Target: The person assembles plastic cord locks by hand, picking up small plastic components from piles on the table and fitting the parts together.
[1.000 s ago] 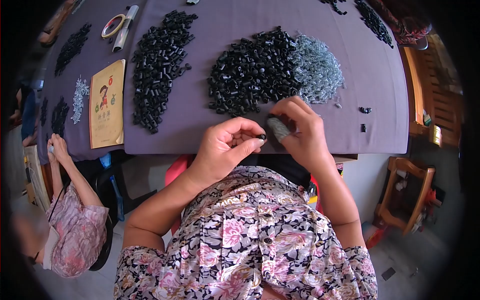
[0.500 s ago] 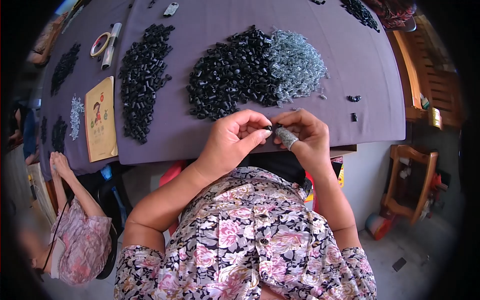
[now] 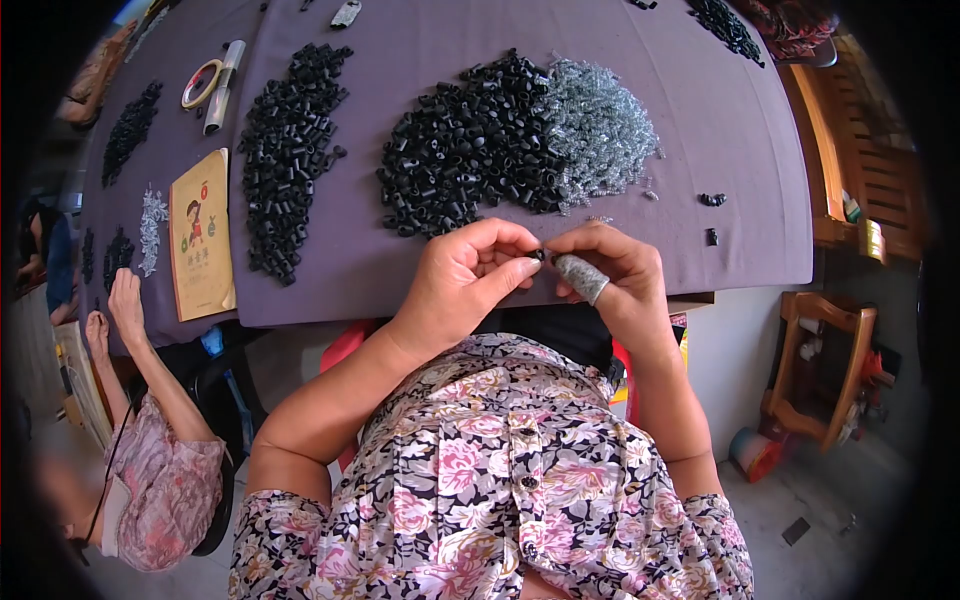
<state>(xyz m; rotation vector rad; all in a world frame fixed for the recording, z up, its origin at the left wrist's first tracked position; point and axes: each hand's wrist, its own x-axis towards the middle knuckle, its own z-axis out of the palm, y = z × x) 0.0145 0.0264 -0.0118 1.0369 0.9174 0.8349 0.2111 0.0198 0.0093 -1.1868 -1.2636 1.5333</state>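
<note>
My left hand (image 3: pixel 478 268) pinches a small black plastic piece (image 3: pixel 537 255) between thumb and fingertips, above the near edge of the table. Close against it, the fingertips of my right hand (image 3: pixel 618 270) are pressed together; whatever they hold is hidden. A grey sleeve (image 3: pixel 582 279) wraps the right thumb. Just beyond both hands lies a large heap of short black plastic tubes (image 3: pixel 440 150), and touching its right side is a pile of small shiny metal springs (image 3: pixel 605 130).
Another long heap of black pieces (image 3: pixel 290 160) lies left, beside a yellow booklet (image 3: pixel 202 240). Further off are a tape roll (image 3: pixel 202 84) and a clear roll (image 3: pixel 224 90). Two small black pieces (image 3: pixel 712 200) rest at right. Another person's hands (image 3: pixel 124 305) work at the left table edge.
My right fingertips have come up to the piece in my left hand, closing the small gap. The other person's hands at left have moved apart, one rising toward the heap.
</note>
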